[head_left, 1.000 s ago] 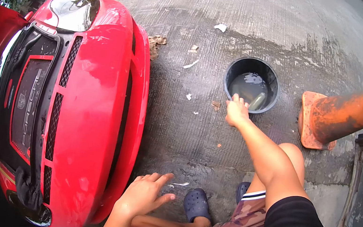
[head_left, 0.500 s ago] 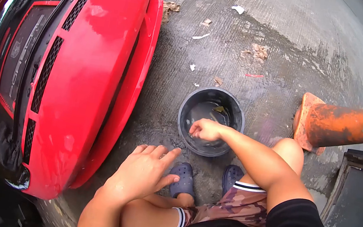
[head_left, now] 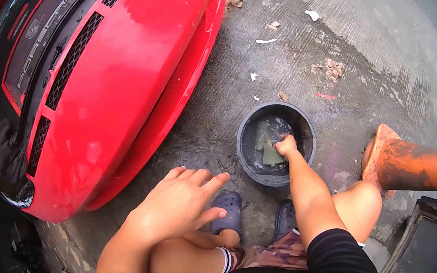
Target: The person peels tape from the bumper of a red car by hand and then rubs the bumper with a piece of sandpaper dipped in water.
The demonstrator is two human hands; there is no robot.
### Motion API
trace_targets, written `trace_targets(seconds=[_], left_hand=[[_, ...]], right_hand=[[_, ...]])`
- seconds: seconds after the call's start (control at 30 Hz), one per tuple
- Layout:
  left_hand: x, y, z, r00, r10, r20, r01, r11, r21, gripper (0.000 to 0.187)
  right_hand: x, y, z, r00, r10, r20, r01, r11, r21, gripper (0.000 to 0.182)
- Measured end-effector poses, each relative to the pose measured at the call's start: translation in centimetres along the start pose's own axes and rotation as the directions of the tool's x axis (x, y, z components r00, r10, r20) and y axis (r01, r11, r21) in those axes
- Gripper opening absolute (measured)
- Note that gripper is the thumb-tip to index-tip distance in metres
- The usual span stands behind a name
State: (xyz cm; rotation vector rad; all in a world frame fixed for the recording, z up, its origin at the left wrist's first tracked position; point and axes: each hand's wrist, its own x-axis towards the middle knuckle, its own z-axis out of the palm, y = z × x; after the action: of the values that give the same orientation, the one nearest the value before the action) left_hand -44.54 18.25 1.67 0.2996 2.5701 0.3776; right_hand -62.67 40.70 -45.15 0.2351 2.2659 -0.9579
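My right hand (head_left: 286, 145) reaches into a round black basin (head_left: 241, 146) of water on the wet concrete. Its fingers are closed on a greyish-green cloth (head_left: 271, 154), which lies partly in the water. Above my left knee, my left hand (head_left: 179, 202) is raised with its fingers apart, and nothing is in it. It stays to the left of the basin, between that and the red car (head_left: 127, 65).
An orange traffic cone (head_left: 419, 167) lies on its side at the right, above a grey metal-framed panel (head_left: 427, 261). Paper scraps and dry leaves (head_left: 333, 69) litter the concrete beyond the basin. A black cloth (head_left: 10, 155) hangs at the car's lower left corner.
My right hand has gone down into the basin and closed on the cloth, which now shows in the water. The view has shifted, and my left hand stays raised and spread.
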Motion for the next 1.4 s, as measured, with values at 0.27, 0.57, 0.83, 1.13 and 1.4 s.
trace_targets(seconds=[0.27,0.57,0.83,1.13,1.4], left_hand=[[-0.3,-0.5,-1.0,0.997,0.070,-0.041,-0.071,0.997,-0.039,0.069],[-0.5,-0.5,-0.7,0.998,0.056,-0.035,-0.058,0.998,-0.038,0.069],[-0.6,-0.7,-0.7,0.999,0.038,0.019,-0.037,0.998,-0.042,0.070],[3.8,-3.3,0.6,0.998,0.030,0.056,-0.027,0.998,-0.059,0.070],[9.8,-5.2,-0.3,0.999,-0.021,0.025,0.024,0.990,-0.140,0.077]], right_hand=[[0.5,-4.2,-5.5,0.887,-0.046,0.459,0.017,0.998,0.068,0.052],[-4.4,-4.3,5.0,0.963,-0.264,0.050,0.230,0.713,-0.663,0.097],[1.7,0.3,4.1,0.982,0.010,0.190,0.037,0.969,-0.244,0.051],[-3.5,-6.6,-6.9,0.947,0.014,0.321,-0.053,0.992,0.114,0.014],[-10.8,-13.7,-15.4,0.837,-0.325,0.440,0.030,0.831,0.555,0.034]])
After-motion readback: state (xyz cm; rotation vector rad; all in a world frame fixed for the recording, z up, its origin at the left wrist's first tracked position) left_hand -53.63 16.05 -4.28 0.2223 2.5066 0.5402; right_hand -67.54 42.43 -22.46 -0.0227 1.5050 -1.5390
